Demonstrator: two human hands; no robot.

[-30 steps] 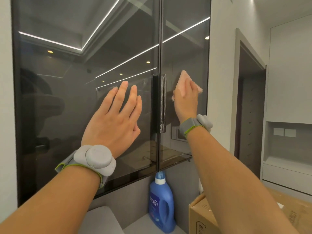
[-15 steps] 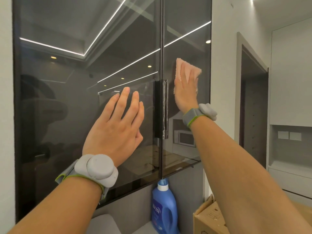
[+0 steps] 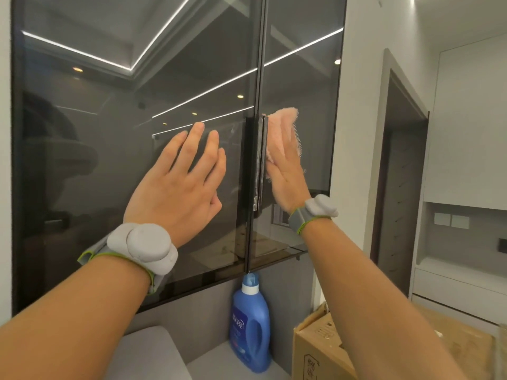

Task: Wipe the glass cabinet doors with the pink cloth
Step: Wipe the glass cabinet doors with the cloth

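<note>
Two dark glass cabinet doors fill the upper left: the left door (image 3: 109, 133) and the right door (image 3: 301, 78), meeting at a black vertical handle strip (image 3: 258, 160). My right hand (image 3: 288, 174) presses the pink cloth (image 3: 282, 127) flat against the right door, right beside the handle strip; the cloth shows above and left of my fingers. My left hand (image 3: 181, 187) lies flat on the left door with fingers spread, holding nothing. Both wrists wear grey bands.
A blue detergent bottle (image 3: 251, 325) stands on the grey counter (image 3: 219, 366) below the doors. A cardboard box (image 3: 323, 352) sits at the lower right. A white wall (image 3: 362, 133) and a dark doorway (image 3: 397, 187) lie to the right.
My right hand with the pink cloth slid up the right door, then left and down toward the handle strip. My left hand stayed flat on the left door.
</note>
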